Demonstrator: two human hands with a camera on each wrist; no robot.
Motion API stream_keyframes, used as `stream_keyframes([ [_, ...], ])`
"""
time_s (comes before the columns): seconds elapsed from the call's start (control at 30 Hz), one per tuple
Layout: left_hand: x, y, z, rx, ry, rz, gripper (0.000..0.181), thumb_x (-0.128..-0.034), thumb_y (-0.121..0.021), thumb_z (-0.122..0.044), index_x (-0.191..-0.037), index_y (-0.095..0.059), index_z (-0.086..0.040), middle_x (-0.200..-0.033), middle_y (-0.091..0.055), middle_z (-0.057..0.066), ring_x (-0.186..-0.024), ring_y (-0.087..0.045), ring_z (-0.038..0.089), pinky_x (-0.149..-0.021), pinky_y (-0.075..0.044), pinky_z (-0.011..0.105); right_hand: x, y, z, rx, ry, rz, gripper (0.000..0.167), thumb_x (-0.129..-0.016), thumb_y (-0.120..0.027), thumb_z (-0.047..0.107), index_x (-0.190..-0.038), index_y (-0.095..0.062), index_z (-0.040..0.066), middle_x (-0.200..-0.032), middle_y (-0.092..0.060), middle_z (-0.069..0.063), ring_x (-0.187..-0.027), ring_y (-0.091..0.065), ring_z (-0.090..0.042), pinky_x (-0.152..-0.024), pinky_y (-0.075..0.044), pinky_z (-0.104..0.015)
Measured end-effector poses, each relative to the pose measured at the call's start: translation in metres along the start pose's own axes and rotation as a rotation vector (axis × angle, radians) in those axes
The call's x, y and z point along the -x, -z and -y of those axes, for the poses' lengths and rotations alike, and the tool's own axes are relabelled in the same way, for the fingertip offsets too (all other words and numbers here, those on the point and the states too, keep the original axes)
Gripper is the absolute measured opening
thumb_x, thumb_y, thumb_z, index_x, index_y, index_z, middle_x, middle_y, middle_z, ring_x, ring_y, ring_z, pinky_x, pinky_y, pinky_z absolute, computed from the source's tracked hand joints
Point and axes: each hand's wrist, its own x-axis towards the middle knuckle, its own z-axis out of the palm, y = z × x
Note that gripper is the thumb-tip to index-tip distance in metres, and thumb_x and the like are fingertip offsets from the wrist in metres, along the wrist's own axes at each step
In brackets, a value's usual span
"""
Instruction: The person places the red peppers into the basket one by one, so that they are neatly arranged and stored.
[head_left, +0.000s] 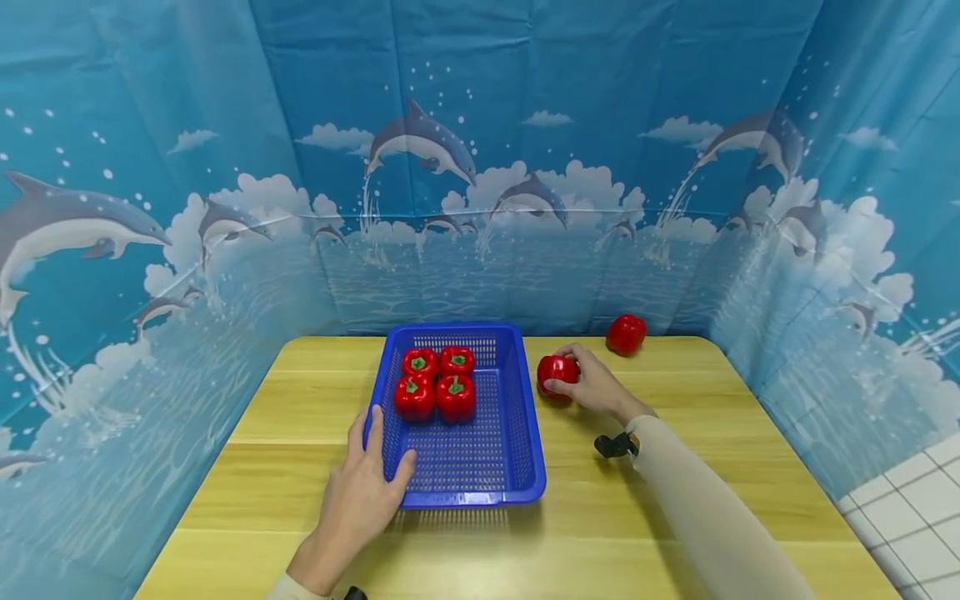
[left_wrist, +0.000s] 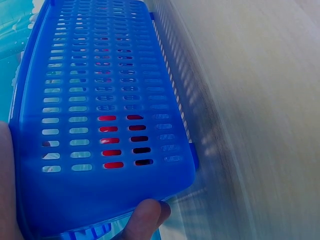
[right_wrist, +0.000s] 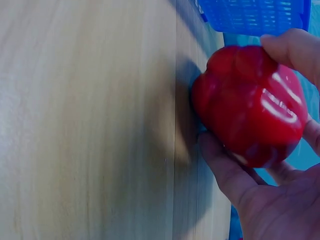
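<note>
My left hand (head_left: 363, 492) holds the left side of a blue basket (head_left: 536, 454), thumb over the rim and fingers outside. Its fingertips (left_wrist: 145, 220) show at the edge of the basket's slotted wall (left_wrist: 110, 187) in the left wrist view. Several red bell peppers (head_left: 456, 398) with green stems sit inside, grouped towards the back left. To the right of the basket, my right hand (head_left: 596, 383) grips another red pepper (head_left: 555, 375). In the right wrist view, thumb and fingers surround this glossy pepper (right_wrist: 250, 105); whether it touches the table is unclear.
One more red pepper (head_left: 626, 334) lies at the back right of the wooden table (head_left: 600, 533). A blue curtain (head_left: 465, 275) printed with dolphins hangs behind and at both sides. White tiles (head_left: 911, 508) show at the lower right.
</note>
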Motion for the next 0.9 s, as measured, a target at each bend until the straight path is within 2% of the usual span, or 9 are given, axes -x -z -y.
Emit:
stream_keyframes([
  [0.17, 0.000, -0.001, -0.001, -0.008, -0.005, -0.007, 0.099, -0.1153, -0.065, -0.056, -0.186, -0.020, -0.004, -0.191, -0.022, 0.028, -0.080, -0.073, 0.032, -0.067, -0.065, 0.041, 0.005, 0.001, 0.000, 0.002, 0.001, -0.022, 0.060, -0.109, -0.084, 0.028, -0.154, -0.051, 0.006, -0.160, -0.063, -0.028, -0.141, -0.067, -0.048, -0.119, -0.062, -0.065],
  [0.3, 0.001, -0.001, -0.001, 0.002, -0.008, -0.007, 0.100, -0.1149, -0.066, -0.055, -0.186, -0.020, -0.003, -0.191, -0.021, 0.029, -0.073, -0.070, 0.030, -0.061, -0.062, 0.038, 0.010, 0.001, 0.000, 0.028, 0.026, -0.052, 0.060, -0.108, -0.084, 0.025, -0.153, -0.052, 0.003, -0.159, -0.062, -0.030, -0.141, -0.067, -0.049, -0.117, -0.063, -0.065],
  [0.43, 0.000, 0.000, -0.001, 0.008, -0.008, -0.003, 0.100, -0.1156, -0.065, -0.055, -0.186, -0.018, -0.003, -0.192, -0.019, 0.028, -0.066, -0.063, 0.026, -0.055, -0.053, 0.033, 0.015, 0.000, 0.005, 0.050, 0.063, -0.062, 0.074, -0.108, -0.083, 0.024, -0.165, -0.044, -0.001, -0.163, -0.058, -0.033, -0.144, -0.065, -0.053, -0.119, -0.061, -0.067],
  [0.57, 0.001, 0.000, 0.000, -0.001, -0.013, -0.004, 0.099, -0.1159, -0.064, -0.056, -0.186, -0.019, -0.002, -0.192, -0.020, 0.029, -0.069, -0.065, 0.026, -0.058, -0.056, 0.035, 0.021, 0.001, 0.013, 0.068, 0.060, -0.073, 0.087, -0.107, -0.084, 0.024, -0.175, -0.036, -0.001, -0.168, -0.053, -0.033, -0.148, -0.062, -0.055, -0.119, -0.060, -0.069],
  [0.67, 0.002, -0.001, 0.001, 0.000, -0.011, -0.006, 0.099, -0.1158, -0.065, -0.056, -0.186, -0.020, -0.003, -0.192, -0.020, 0.028, -0.069, -0.065, 0.026, -0.059, -0.057, 0.036, 0.025, 0.002, 0.017, 0.089, 0.057, -0.087, 0.084, -0.106, -0.084, 0.025, -0.172, -0.041, -0.003, -0.168, -0.053, -0.033, -0.147, -0.062, -0.055, -0.117, -0.062, -0.068],
  [0.9, 0.000, -0.001, 0.001, 0.014, -0.007, 0.001, 0.100, -0.1157, -0.065, -0.056, -0.187, -0.016, -0.005, -0.193, -0.016, 0.026, -0.065, -0.061, 0.024, -0.054, -0.048, 0.031, 0.030, 0.003, 0.020, 0.083, 0.082, -0.123, 0.075, -0.105, -0.087, 0.022, -0.164, -0.048, -0.001, -0.163, -0.054, -0.029, -0.143, -0.064, -0.051, -0.112, -0.066, -0.065],
])
